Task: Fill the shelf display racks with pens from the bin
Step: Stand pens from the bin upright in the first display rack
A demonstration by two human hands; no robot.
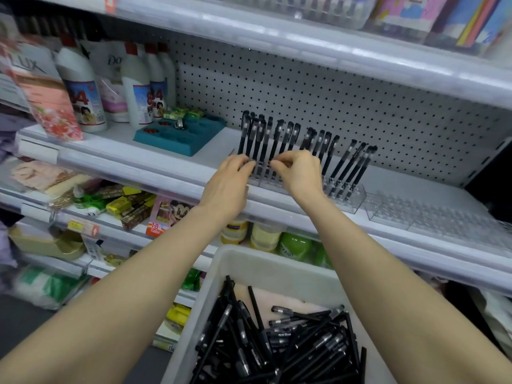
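Clear plastic display racks (349, 197) stand in a row on the white shelf, with several black pens (279, 137) upright in the left ones. My left hand (230, 184) pinches the lower part of a pen at the left rack's front. My right hand (300, 173) is beside it, fingers curled on a pen low in the rack. Below, a white bin (249, 270) holds a heap of loose black pens (291, 339). The empty racks (432, 217) continue to the right.
A teal tray (180, 138) sits left of the racks, with white bottles (83, 87) and refill pouches further left. A pegboard backs the shelf. An upper shelf edge (304, 42) overhangs. Lower shelves hold jars and packets.
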